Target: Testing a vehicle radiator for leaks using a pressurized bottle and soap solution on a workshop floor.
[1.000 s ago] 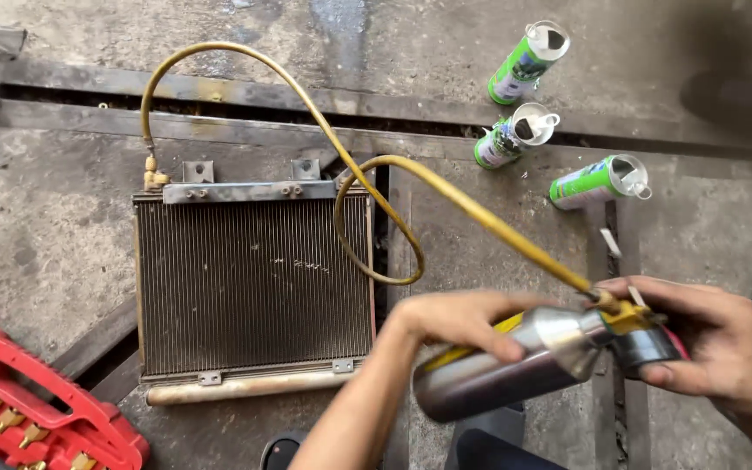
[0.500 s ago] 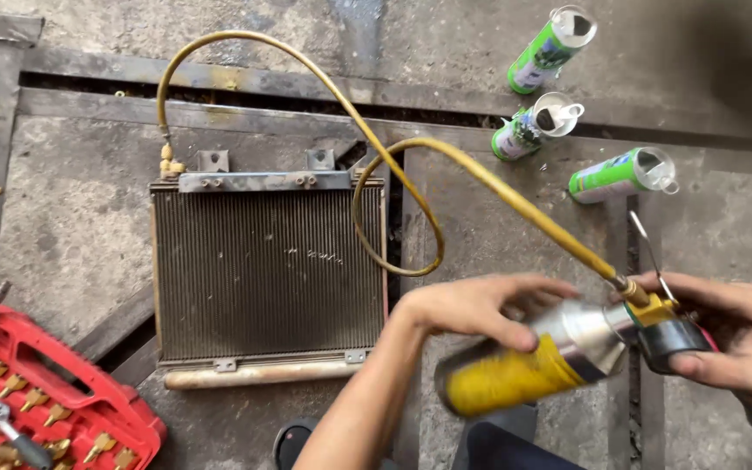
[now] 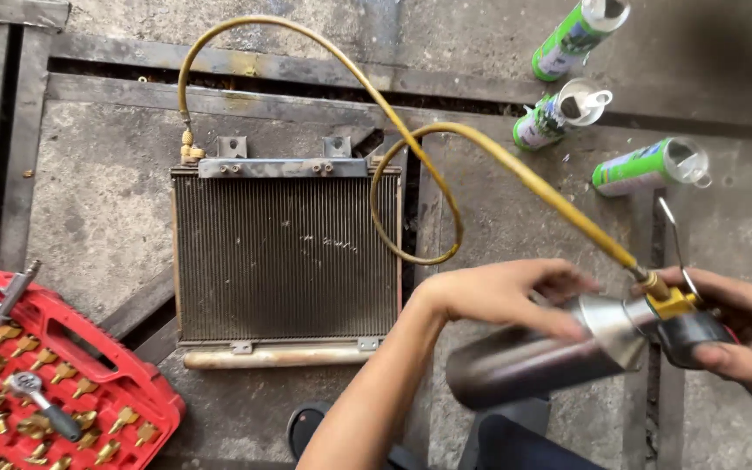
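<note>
Head view, nearest: left hand lies curled over a silver metal canister; right hand grips its dark valve end.
Canister axis: roughly level, nozzle end toward the right.
Red case: bottom left, filled with brass fittings.
Middle: finned condenser flat on the concrete floor, open floor to its left.
Hose: yellow hose loops from canister valve to condenser's top-left port.
Far right: three green-and-white cans lying on the floor, well apart from the hands.
</note>
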